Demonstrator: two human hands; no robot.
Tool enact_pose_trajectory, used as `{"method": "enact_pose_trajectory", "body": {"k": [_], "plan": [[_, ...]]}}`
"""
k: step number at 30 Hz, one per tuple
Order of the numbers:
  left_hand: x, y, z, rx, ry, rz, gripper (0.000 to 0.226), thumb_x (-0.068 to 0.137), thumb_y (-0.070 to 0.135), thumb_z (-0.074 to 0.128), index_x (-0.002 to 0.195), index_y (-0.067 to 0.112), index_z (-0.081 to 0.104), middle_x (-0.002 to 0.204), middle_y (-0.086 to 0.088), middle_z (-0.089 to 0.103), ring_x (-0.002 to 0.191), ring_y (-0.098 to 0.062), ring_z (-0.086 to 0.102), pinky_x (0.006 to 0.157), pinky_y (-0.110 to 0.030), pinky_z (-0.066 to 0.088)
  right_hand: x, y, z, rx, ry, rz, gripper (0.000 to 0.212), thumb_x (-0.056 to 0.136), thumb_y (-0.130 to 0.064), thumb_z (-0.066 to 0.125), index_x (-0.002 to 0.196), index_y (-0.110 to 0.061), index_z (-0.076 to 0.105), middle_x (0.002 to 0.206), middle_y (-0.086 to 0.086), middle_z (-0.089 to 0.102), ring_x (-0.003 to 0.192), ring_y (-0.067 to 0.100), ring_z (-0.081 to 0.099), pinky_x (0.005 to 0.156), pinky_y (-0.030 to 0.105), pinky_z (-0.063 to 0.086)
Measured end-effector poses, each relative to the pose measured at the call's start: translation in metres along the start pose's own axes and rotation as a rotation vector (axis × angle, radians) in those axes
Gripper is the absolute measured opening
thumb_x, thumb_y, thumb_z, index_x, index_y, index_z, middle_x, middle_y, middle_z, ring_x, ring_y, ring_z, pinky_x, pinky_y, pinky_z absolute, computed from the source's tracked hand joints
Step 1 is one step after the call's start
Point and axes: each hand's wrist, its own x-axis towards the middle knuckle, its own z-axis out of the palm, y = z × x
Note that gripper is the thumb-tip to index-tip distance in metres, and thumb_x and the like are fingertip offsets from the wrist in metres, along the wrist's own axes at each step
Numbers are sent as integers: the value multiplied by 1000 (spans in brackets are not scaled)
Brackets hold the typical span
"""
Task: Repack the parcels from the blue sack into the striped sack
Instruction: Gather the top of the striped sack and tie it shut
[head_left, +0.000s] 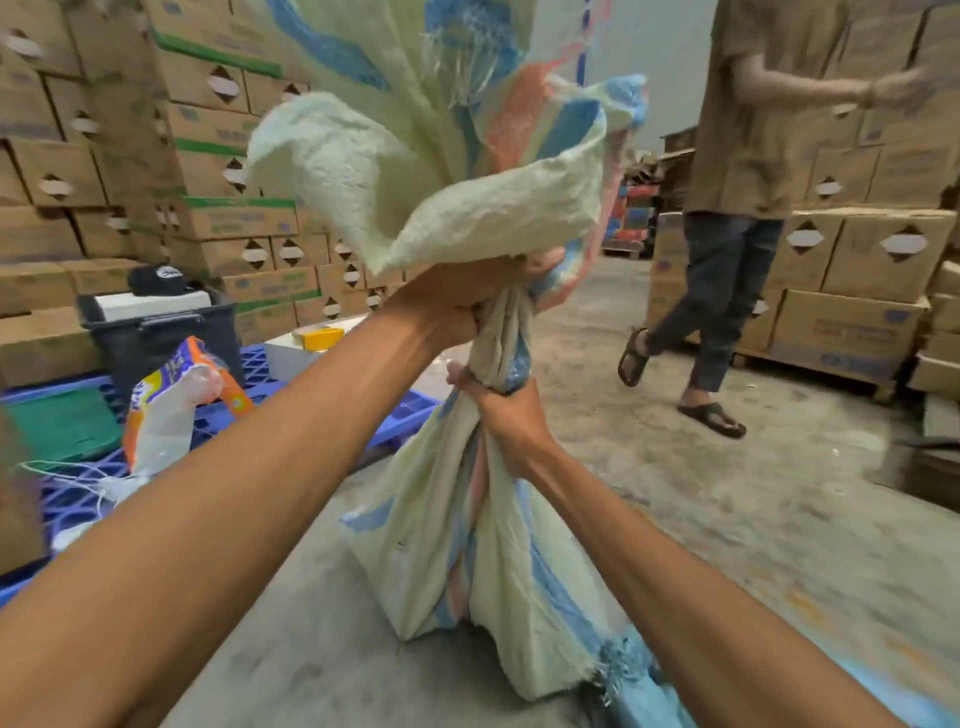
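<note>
Striped sack (467, 545): stands on the concrete floor (727, 519), its neck gathered into a twisted rope, loose top flaring above.
Left hand (457, 301): grip clamped round the sack's neck, just under the flared top.
Right hand (506, 415): grip clamped on the same neck, just below the left hand.
Blue pallet (234, 415): left of the sack, carrying an orange-and-white bag (176, 400) and a dark crate (156, 332).
Second person (737, 208): right of the sack, beside stacked cartons (857, 270).
Blue sack: cannot tell.
</note>
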Motion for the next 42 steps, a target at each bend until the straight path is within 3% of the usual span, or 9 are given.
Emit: {"method": "enact_pose_trajectory", "body": {"k": [4, 9, 14, 20, 25, 29, 36, 39, 42], "plan": [[2, -6, -36, 281, -100, 137, 70, 67, 49, 84, 123, 16, 57, 120, 2, 65, 108, -13, 63, 95, -33, 50, 19, -30, -11, 17, 134, 89, 17, 72, -29, 86, 78, -24, 71, 77, -4, 71, 72, 12, 64, 74, 39, 55], [-33, -136, -53, 804, -225, -248, 139, 31, 79, 84, 148, 30, 26, 149, 15, 36, 136, -8, 39, 116, -38, 33, 24, -56, -25, 53, 119, 154, 15, 74, -22, 77, 73, -26, 63, 61, -7, 59, 60, 16, 51, 64, 34, 42], [-38, -189, 36, 207, 18, -118, 114, 34, 57, 97, 133, 25, 52, 126, 11, 65, 116, -6, 61, 100, -37, 51, 10, -81, -19, -110, 63, 95, 22, 83, -20, 74, 68, -25, 58, 63, -6, 56, 60, 12, 48, 60, 27, 38], [-59, -175, 94, -300, 122, -226, 44, 59, 10, 87, 100, 8, 71, 93, -13, 76, 87, -30, 74, 82, -52, 59, -15, -100, -46, -201, 19, 157, 12, 92, -20, 69, 83, -20, 60, 72, -2, 55, 63, 11, 47, 54, 16, 42], [-58, -173, 140, -233, -67, -239, 34, 71, 17, 87, 98, 9, 69, 93, -12, 75, 81, -20, 72, 68, -31, 61, -33, -113, -107, -412, 109, 196, 12, 91, -27, 72, 90, -23, 61, 73, -3, 62, 59, 8, 57, 56, 21, 47], [-52, -196, 198, -159, 28, -298, 54, 56, 35, 93, 98, 9, 70, 96, -9, 74, 90, -22, 71, 81, -38, 60, -63, -113, -163, -569, 128, 337, 36, 85, -37, 78, 113, -22, 61, 94, -4, 69, 82, 9, 66, 60, 24, 52], [-12, -239, 266, 72, 62, -323, 64, 64, 45, 80, 114, 7, 67, 109, -11, 71, 99, -30, 68, 83, -42, 57, -127, -105, -280, -504, 218, 475, 91, 55, 3, 87, 140, -6, 53, 136, 11, 60, 119, 25, 64, 98, 36, 55], [-11, -268, 299, 240, -31, -314, 56, 71, 39, 73, 117, 6, 67, 115, -14, 70, 104, -31, 66, 84, -38, 56, -196, -78, -329, -395, 413, 474, 51, 86, 9, 65, 134, -7, 54, 114, 16, 64, 104, 29, 67, 79, 29, 61], [-21, -293, 315, 334, -75, -352, 51, 77, 33, 70, 118, 3, 65, 119, -18, 67, 109, -34, 64, 84, -40, 53, -280, -24, -365, -677, 581, 570, 8, 93, -4, 65, 99, -3, 68, 81, 15, 67, 65, 22, 67, 64, 33, 60]]}}
